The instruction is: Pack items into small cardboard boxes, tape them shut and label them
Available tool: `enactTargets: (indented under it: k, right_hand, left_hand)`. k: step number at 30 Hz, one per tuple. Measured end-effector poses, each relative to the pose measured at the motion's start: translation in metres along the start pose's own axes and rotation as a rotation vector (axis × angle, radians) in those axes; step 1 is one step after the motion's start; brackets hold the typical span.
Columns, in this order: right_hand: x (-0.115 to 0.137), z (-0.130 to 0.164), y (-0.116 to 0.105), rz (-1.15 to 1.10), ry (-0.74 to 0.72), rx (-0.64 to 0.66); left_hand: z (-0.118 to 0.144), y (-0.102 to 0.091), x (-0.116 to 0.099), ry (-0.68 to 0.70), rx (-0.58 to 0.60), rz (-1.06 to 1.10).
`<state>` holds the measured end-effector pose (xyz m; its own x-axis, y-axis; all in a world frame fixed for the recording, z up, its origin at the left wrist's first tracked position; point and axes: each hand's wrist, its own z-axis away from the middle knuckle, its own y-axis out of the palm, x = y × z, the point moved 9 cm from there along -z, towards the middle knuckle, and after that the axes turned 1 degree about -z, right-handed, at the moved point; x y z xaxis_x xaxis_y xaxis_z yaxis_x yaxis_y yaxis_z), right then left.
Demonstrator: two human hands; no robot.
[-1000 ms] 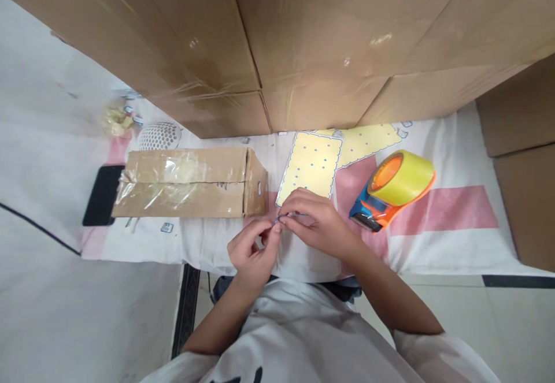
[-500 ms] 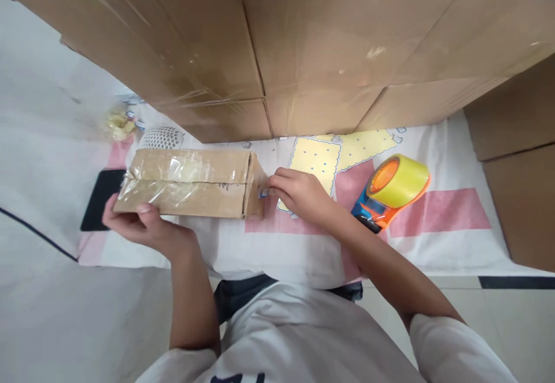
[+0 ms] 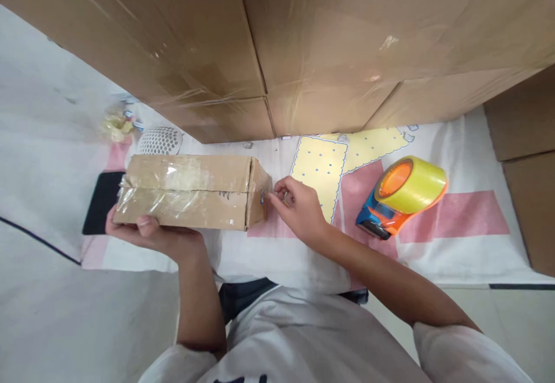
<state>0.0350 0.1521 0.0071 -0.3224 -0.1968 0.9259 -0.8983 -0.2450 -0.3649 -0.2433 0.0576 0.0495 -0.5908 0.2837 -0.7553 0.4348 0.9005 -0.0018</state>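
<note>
A small taped cardboard box, long side across my view, is held slightly tilted over the cloth. My left hand grips its near left edge, thumb on the top face and fingers underneath. At the box's right end, my right hand has its thumb and fingers pinched together close to the end face. A small bluish mark or piece shows there by the fingertips; what they pinch, if anything, is too small to name. To the right of that hand lies a tape dispenser with a yellow roll, orange core and blue-and-orange frame.
Large stacked cardboard cartons loom along the far side, and more cartons stand at the right. A black flat object and a white perforated dome lie on the left. A patterned pink-and-white cloth covers the table.
The right hand's fingertips have drawn back slightly from the box end and curled more. The box's near edge sits a little lower in view, with the left hand still gripping it.
</note>
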Motion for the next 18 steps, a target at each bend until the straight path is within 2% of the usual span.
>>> enactTargets:
  k: [3,7,12,16,18]
  right_hand:
    - [0.004,0.022,0.014,-0.144,-0.068,0.017]
    - [0.005,0.040,0.032,-0.286,-0.107,0.103]
    - [-0.007,0.042,0.026,-0.353,-0.029,0.049]
    - [-0.007,0.045,0.034,-0.387,-0.027,0.124]
    - [-0.005,0.045,0.034,-0.418,-0.051,0.110]
  left_hand:
    - [0.001,0.001,-0.001,-0.036,-0.016,0.059]
    - [0.003,0.004,-0.002,-0.113,0.043,0.011]
    - [0.003,0.003,-0.003,-0.143,0.071,-0.054]
    - [0.003,0.002,0.000,-0.173,0.094,-0.054]
    - [0.003,0.002,0.000,-0.182,0.099,-0.036]
